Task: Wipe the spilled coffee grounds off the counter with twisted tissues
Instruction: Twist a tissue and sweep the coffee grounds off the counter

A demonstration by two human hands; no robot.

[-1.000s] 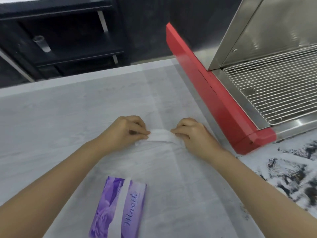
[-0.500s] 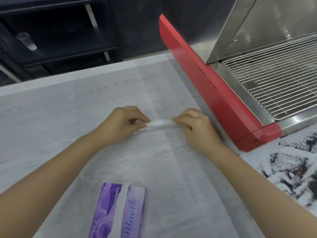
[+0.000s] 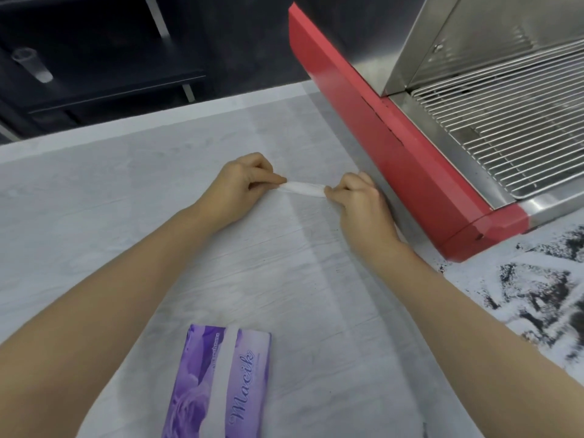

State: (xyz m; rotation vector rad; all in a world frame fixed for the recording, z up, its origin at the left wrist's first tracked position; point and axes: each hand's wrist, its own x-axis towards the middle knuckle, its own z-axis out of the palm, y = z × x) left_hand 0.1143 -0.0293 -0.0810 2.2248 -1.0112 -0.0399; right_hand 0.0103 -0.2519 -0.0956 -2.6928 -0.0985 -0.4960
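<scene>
While both hands pinch its ends, the tissue (image 3: pixel 304 188) spans between.

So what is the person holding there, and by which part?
A rolled white tissue, pinched at its two ends: the left hand grips the left end, the right hand the right end.

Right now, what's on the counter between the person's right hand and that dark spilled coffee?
In the head view, the red corner of the machine juts in between the right hand and the coffee grounds. Below that corner there is only pale counter, with a few stray specks.
</scene>
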